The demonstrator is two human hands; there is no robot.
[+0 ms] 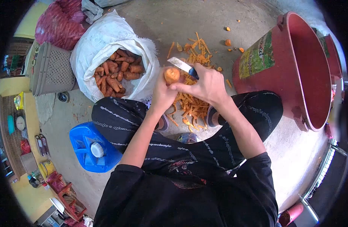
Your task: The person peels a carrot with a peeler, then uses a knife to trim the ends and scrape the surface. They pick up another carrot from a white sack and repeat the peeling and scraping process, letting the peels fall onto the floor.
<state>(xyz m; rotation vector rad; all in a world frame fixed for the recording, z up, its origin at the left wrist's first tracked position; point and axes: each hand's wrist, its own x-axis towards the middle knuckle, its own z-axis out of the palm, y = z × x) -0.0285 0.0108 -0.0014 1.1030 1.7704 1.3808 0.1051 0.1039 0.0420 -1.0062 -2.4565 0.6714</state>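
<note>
My left hand [162, 90] is closed around a carrot [171, 75], whose cut orange end faces up. In my right hand [208, 84] is a knife [183, 65] with a dark handle and a pale blade pointing up and left. The right thumb reaches across to the carrot's lower side. Under both hands a heap of orange carrot peelings [192, 108] lies on the floor between my feet. To the left, an open white sack [106, 36] holds several unpeeled carrots [117, 72].
A large red bucket [262, 70] leans at the right, its mouth facing right. Beside my left knee stands a blue jerrycan [94, 147] with a white cap. A grey crate [55, 70] and a red mesh sack [60, 24] are at the upper left. Carrot bits [228, 42] dot the floor.
</note>
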